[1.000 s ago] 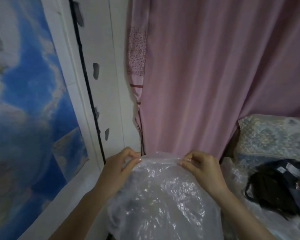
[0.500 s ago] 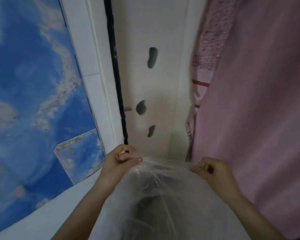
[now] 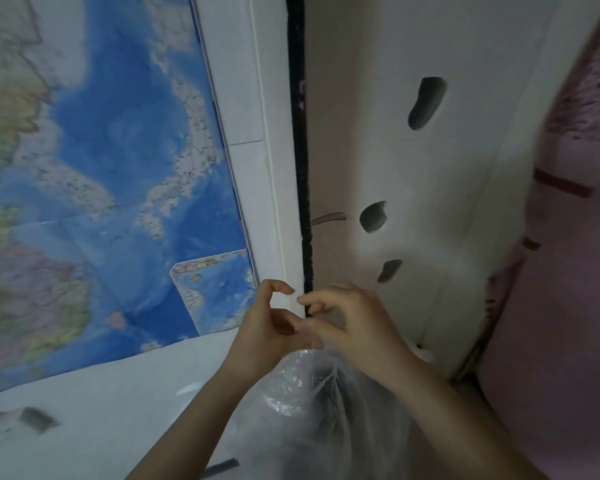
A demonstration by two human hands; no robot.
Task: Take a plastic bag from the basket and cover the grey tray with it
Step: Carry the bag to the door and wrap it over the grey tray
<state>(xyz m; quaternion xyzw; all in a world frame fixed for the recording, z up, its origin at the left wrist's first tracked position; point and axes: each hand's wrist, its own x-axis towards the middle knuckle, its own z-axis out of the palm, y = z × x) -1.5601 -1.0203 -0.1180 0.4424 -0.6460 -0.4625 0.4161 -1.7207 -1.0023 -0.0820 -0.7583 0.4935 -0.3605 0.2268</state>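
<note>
Both hands meet at lower centre of the frame, the left hand [image 3: 271, 327] and the right hand [image 3: 354, 327] pressed close together over the gathered top of the clear plastic bag [image 3: 312, 410], which hangs down from them toward the bottom edge. The left grip is curled, thumb and forefinger arched with a small gap showing; the right grip has its fingers bunched around the film, though motion blur keeps me from saying exactly how much each one has pinched. The grey tray isn't in shot, nor the basket, only the map [image 3: 94, 188] filling the left and the pink curtain [image 3: 568, 289] on the right. The risk, as I read it: thin, slippery film bunched in one spot could slide free, or tear if the hands pull apart sharply.
</note>
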